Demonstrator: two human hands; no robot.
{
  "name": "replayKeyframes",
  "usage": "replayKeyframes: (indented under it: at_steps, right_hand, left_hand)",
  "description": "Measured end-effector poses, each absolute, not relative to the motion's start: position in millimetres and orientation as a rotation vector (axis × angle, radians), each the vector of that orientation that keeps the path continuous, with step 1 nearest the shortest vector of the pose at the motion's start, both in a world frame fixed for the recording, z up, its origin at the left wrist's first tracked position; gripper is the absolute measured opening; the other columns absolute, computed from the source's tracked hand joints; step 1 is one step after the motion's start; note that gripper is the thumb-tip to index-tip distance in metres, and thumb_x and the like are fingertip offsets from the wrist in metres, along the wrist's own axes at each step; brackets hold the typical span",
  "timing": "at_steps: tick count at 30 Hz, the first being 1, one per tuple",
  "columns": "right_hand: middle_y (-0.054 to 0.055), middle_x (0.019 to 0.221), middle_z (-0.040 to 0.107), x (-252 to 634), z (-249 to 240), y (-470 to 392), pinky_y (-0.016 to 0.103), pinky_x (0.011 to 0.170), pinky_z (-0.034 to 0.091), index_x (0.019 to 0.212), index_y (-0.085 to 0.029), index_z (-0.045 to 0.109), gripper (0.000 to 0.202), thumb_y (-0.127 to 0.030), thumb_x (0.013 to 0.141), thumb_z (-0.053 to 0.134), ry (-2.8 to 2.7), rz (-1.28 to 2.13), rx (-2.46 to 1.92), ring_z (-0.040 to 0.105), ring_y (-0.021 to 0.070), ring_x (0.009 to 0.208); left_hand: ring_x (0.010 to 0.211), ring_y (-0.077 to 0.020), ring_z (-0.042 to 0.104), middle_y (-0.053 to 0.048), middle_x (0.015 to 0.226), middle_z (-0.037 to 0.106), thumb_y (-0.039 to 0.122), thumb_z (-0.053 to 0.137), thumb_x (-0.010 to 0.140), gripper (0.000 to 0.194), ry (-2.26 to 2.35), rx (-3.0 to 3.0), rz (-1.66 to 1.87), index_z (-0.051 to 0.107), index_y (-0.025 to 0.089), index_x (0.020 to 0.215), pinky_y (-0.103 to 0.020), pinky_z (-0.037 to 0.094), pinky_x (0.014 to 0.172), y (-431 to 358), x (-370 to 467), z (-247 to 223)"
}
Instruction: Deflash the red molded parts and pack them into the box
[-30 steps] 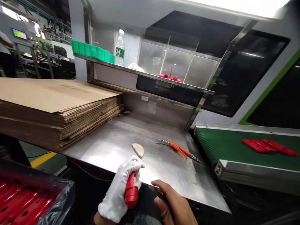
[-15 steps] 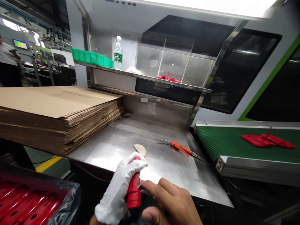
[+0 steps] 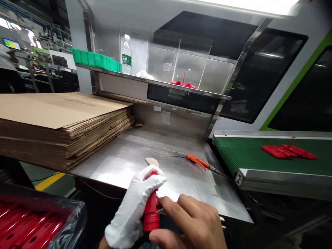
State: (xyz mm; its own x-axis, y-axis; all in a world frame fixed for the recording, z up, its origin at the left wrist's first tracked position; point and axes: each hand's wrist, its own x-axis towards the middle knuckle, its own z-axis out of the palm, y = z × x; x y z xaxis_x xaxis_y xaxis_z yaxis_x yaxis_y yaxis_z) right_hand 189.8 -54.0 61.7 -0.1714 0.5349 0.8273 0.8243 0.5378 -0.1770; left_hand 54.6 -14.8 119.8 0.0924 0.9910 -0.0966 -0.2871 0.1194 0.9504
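My left hand (image 3: pixel 136 204), in a white glove, is wrapped round a red cylindrical part (image 3: pixel 151 216) above the table's front edge. My bare right hand (image 3: pixel 194 221) is at the right side of that part, its fingers bent round a thin blade-like tool (image 3: pixel 161 211) whose tip meets the red surface. Most of the tool is hidden by the fingers. A beige rounded piece (image 3: pixel 152 162) lies on the metal table (image 3: pixel 124 152) just beyond the glove. Orange-handled pliers (image 3: pixel 198 161) rest farther right, beside a thin curved metal tip.
Stacked cardboard (image 3: pixel 93 135) covers the table's left. Red parts fill a plastic-lined bin (image 3: pixel 75 214) at lower left. A green conveyor (image 3: pixel 241 152) carries red parts on the right. Above, a shelf (image 3: pixel 155 82) holds a green tray (image 3: pixel 95 60) and a bottle (image 3: pixel 126 57). A person stands far left.
The view has shifted slightly. The red part has tilted a little in my left hand, and the thin tool now shows more clearly against its lower side.
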Motion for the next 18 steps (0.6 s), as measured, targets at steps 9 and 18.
replayKeyframes:
  at_steps: [9,18]
  right_hand:
    - [-0.002,0.064,0.050,192.6,64.1,-54.6,0.035,0.058,0.016,0.106,-0.025,0.071,0.057,-0.072,0.096,0.040,-1.881,-0.577,-1.084,0.039,0.0156,0.054]
    - [-0.001,0.067,0.055,195.8,71.5,-60.4,0.035,0.058,0.021,0.113,-0.024,0.068,0.052,-0.068,0.096,0.046,-1.972,-0.646,-1.114,0.046,0.0163,0.056]
  left_hand:
    - [0.067,-0.0150,0.036,0.005,0.069,0.043,0.035,0.061,0.080,0.019,0.875,1.192,1.165,0.050,0.022,0.071,-0.031,0.037,0.065,-7.1,53.5,111.5]
    - [0.065,-0.0137,0.031,0.006,0.069,0.039,0.038,0.065,0.078,0.025,0.851,1.177,1.182,0.047,0.023,0.070,-0.029,0.035,0.062,-6.1,53.9,111.8]
